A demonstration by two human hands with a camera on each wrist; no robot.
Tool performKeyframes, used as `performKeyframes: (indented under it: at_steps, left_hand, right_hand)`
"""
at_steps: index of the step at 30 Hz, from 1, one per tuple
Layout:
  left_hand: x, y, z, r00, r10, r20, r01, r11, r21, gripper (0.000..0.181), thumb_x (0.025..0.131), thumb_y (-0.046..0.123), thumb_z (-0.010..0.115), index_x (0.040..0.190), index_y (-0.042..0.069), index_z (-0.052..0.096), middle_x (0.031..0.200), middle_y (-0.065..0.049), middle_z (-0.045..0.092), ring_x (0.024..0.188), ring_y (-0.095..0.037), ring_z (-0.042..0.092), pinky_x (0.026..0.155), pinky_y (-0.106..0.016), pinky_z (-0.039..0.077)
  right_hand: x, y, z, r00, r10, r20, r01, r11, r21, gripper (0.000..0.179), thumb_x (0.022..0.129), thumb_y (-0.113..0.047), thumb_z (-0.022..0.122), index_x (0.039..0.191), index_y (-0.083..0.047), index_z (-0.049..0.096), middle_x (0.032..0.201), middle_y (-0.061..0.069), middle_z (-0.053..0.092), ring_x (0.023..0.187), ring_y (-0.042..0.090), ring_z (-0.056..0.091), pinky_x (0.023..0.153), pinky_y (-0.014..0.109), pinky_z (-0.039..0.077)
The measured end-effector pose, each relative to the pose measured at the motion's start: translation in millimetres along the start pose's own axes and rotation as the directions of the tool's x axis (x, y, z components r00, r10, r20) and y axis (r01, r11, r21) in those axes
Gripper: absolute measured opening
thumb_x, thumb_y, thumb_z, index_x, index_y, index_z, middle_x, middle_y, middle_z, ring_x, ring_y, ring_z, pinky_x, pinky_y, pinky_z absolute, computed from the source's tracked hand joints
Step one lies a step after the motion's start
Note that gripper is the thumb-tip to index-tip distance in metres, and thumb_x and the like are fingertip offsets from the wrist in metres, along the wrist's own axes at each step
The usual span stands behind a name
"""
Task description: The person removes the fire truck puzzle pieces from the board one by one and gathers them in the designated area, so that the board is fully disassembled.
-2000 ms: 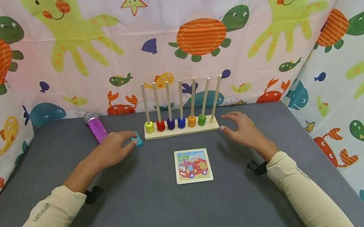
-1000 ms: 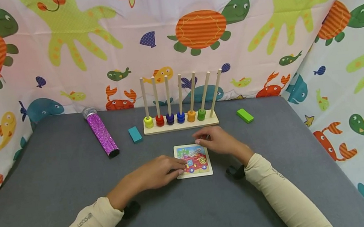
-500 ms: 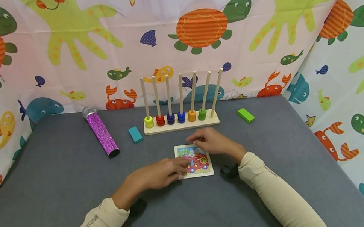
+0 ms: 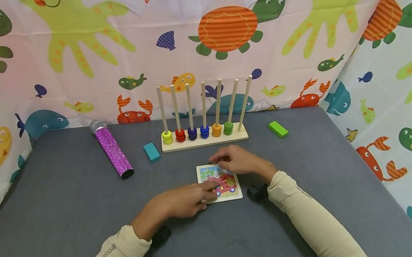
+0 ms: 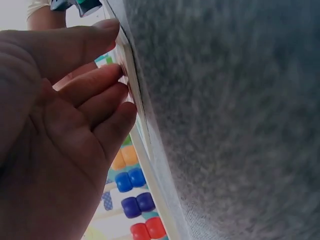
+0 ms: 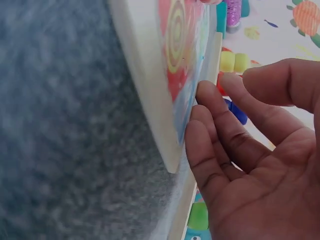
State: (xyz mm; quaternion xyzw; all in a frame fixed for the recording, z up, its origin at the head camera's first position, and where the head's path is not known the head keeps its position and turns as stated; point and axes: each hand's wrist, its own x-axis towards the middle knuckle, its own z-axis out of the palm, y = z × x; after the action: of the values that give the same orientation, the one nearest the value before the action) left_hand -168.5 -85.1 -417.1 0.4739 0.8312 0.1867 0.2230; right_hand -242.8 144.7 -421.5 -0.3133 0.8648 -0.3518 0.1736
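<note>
A square wooden jigsaw puzzle (image 4: 233, 190) with a red fire truck picture lies flat on the grey table. My left hand (image 4: 185, 199) reaches over its left side, and the fingertips touch the picture. In the left wrist view the fingers (image 5: 107, 100) are nearly straight, with the thumb near the frame's edge. My right hand (image 4: 238, 160) is at the puzzle's far edge, its fingers loosely bent. The right wrist view shows those fingers (image 6: 200, 142) beside the frame, thumb apart and nothing pinched. My hands cover part of the picture.
Behind the puzzle stands a wooden peg rack (image 4: 204, 142) with coloured beads on its upright pegs. A teal block (image 4: 152, 152) and a purple glitter microphone (image 4: 113, 152) lie to the left, a green block (image 4: 278, 129) to the right. A sea-animal curtain (image 4: 160, 5) hangs behind.
Both hands have come from beside the teal and green blocks inward to the puzzle. Over the last half second the left hand shifts slightly right across the picture; the right hand barely moves.
</note>
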Motion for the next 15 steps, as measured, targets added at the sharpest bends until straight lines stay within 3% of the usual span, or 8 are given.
performKeyframes:
  at_steps: [11, 15]
  left_hand:
    - [-3.4, 3.1, 7.1, 0.997, 0.061, -0.041, -0.054, 0.988, 0.146, 0.042, 0.096, 0.001, 0.058, 0.137, 0.011, 0.058, 0.153, -0.005, 0.037, 0.14, -0.015, 0.032, 0.107, -0.033, 0.036]
    - [-9.6, 7.0, 12.4, 0.999, 0.044, -0.032, -0.04, 0.993, 0.115, 0.044, 0.095, 0.002, 0.06, 0.137, 0.014, 0.058, 0.15, -0.001, 0.041, 0.139, -0.014, 0.034, 0.107, -0.035, 0.037]
  right_hand:
    - [-5.9, -5.2, 0.7, 1.0, -0.006, 0.03, 0.007, 0.999, -0.031, 0.029, 0.096, -0.007, 0.054, 0.122, -0.003, 0.067, 0.11, 0.005, 0.067, 0.099, 0.014, 0.062, 0.086, 0.033, 0.051]
    - [-10.8, -11.6, 7.2, 1.0, -0.009, 0.02, 0.011, 0.997, -0.072, 0.028, 0.097, -0.009, 0.055, 0.121, -0.003, 0.068, 0.11, 0.003, 0.068, 0.097, 0.011, 0.063, 0.084, 0.031, 0.052]
